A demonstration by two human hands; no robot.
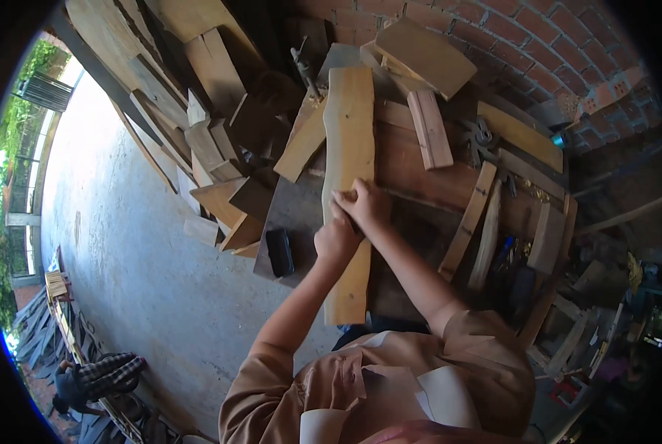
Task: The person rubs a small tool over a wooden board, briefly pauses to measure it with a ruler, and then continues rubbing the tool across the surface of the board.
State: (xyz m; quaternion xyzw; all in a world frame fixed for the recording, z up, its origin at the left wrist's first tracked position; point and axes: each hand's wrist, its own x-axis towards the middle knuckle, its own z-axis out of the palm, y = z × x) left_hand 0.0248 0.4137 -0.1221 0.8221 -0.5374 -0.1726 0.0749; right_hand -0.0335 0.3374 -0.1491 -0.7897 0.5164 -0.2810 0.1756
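Two hands together on one long plank

One pale plank (350, 126) lies lengthwise on the workbench (294, 207), with one black block (279, 251) just beside it. Both arms reach forward, and the hands touch each other mid-plank. The right hand (366, 205) curls its fingers over the plank's edge. The left hand (336, 239) rests on it as a closed fist; whether it holds anything cannot be told. Many offcuts (212, 148) are piled around.

plank (348, 133) middle beneath left hand (336, 238), right hand (364, 203), fingers' (346, 198) hold unclear
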